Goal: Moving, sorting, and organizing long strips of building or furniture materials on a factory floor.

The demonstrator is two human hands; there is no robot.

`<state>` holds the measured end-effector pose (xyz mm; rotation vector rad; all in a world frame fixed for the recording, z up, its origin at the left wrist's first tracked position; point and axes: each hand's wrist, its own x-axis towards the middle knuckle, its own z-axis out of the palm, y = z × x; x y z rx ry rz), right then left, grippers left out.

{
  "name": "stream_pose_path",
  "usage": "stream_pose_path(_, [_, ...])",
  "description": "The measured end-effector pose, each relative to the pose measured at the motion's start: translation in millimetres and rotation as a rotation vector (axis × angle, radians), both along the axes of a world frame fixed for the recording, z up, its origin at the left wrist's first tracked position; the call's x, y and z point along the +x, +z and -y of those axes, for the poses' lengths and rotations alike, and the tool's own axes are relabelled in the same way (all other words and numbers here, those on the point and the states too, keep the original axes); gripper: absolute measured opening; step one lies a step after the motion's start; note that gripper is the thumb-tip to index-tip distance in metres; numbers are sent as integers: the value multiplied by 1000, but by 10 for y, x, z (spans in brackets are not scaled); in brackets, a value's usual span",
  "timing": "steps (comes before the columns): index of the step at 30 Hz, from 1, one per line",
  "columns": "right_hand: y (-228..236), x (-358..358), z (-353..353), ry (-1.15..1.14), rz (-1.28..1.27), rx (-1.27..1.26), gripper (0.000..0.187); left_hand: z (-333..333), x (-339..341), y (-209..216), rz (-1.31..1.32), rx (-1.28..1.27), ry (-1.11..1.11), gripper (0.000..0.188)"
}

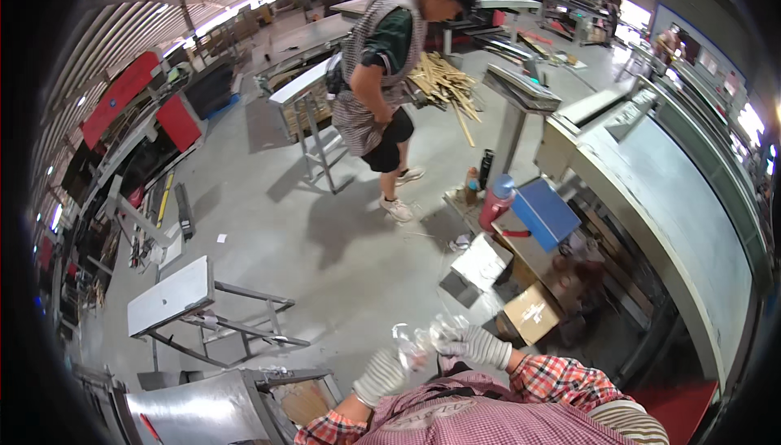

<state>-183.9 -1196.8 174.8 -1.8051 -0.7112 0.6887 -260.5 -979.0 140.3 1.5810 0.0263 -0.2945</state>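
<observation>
In front of my apron, a crumpled piece of clear, shiny plastic stretches between my two gloved hands. My left hand, in a grey-and-white striped glove, is closed on its left end. On the other side my right hand, gloved the same way, grips the right end. Whether the plastic is a bag or loose film I cannot make out. Past my right hand lies an opened cardboard box.
A co-worker stands ahead, looking down. To the right are a long machine table, a blue box and a pink bottle. A white-topped stand is at left; a metal table sits near my left arm.
</observation>
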Motion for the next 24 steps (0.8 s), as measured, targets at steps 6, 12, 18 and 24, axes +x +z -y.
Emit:
stream_pose_path(6, [517,891,-1021,484,682,-49,23,-494,688,527,-198,806,-358,27])
stream_pose_path(12, [228,1648,-1840,322,83,20,26,-1422,1102,88,-32,62,259,20])
stream_pose_path(18, [-20,2340,-2608,-99,-457,112,34,-2280,2282,605,-53,274,175,25])
stream_pose_path(24, [354,3270,-2971,6,-568,99,42,-2938,3488,765,-8,144,-239,24])
